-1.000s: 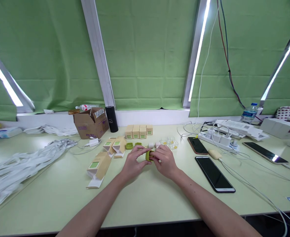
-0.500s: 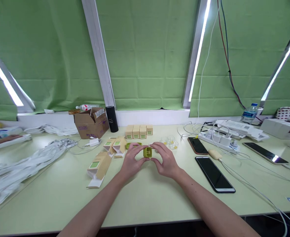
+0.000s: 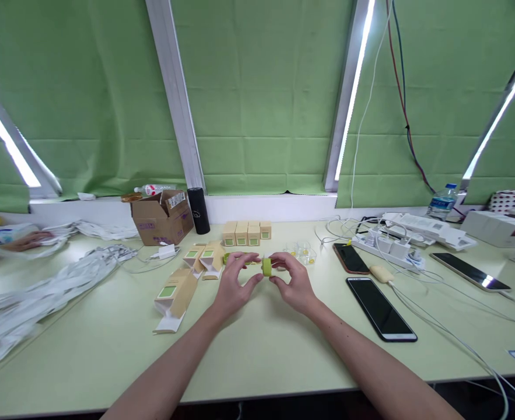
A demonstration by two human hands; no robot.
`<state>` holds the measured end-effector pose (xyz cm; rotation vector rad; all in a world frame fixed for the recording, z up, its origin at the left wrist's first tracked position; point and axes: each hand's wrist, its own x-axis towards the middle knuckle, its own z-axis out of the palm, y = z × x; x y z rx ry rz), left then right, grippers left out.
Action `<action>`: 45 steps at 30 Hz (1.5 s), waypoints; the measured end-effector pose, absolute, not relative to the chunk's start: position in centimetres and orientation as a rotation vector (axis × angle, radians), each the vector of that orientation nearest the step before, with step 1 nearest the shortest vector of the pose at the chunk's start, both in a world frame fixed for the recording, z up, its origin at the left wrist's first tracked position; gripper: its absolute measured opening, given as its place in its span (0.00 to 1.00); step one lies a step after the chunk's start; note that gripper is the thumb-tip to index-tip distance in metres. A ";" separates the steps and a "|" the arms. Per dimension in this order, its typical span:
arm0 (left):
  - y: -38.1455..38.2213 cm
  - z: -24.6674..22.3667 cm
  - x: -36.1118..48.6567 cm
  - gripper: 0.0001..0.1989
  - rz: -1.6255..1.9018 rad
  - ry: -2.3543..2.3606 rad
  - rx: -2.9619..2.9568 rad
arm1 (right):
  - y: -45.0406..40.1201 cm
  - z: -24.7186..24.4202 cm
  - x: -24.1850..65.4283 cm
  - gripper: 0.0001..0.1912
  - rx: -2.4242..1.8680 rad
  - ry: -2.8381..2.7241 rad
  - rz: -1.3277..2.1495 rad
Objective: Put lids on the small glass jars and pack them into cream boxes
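A small green piece [image 3: 267,267] is held above the table between my hands. My right hand [image 3: 296,286] pinches it from the right with thumb and fingers. My left hand [image 3: 235,287] is beside its left side, thumb and fingers apart with nothing seen between them. Another green piece [image 3: 227,258] lies partly hidden behind my left hand. Opened kraft cartons [image 3: 176,291] lie to the left. Several closed small boxes [image 3: 241,233] stand in a row behind, and clear plastic pieces [image 3: 302,252] sit behind my right hand.
Phones [image 3: 382,309], a power strip [image 3: 386,252] and cables are on the right. At the left lie white strips [image 3: 56,291], with another person's hands at the far left edge. A cardboard box [image 3: 162,219] and a black bottle [image 3: 198,210] stand at the back.
The green piece has turned, its hollow side no longer facing the camera. My left fingers have come off it. At the far left, the other person's hands have moved among the white strips.
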<state>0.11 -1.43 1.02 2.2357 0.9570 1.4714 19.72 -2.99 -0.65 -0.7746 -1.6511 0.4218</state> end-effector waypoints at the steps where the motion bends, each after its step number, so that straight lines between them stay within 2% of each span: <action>1: -1.3 1.0 0.1 0.13 1.472 0.989 2.215 | -3.0 -0.7 19.7 0.24 -0.792 -1.628 0.439; 5: -0.8 0.7 0.1 0.07 1.422 1.062 2.114 | -2.9 -0.9 19.7 0.23 -0.822 -1.593 0.473; 25: -1.1 1.1 0.9 0.15 1.203 0.964 1.808 | -2.8 -1.3 19.5 0.24 -0.776 -1.648 0.417; 45: -1.1 1.0 0.9 0.14 1.252 0.941 1.774 | -2.8 -1.3 19.4 0.24 -0.789 -1.627 0.457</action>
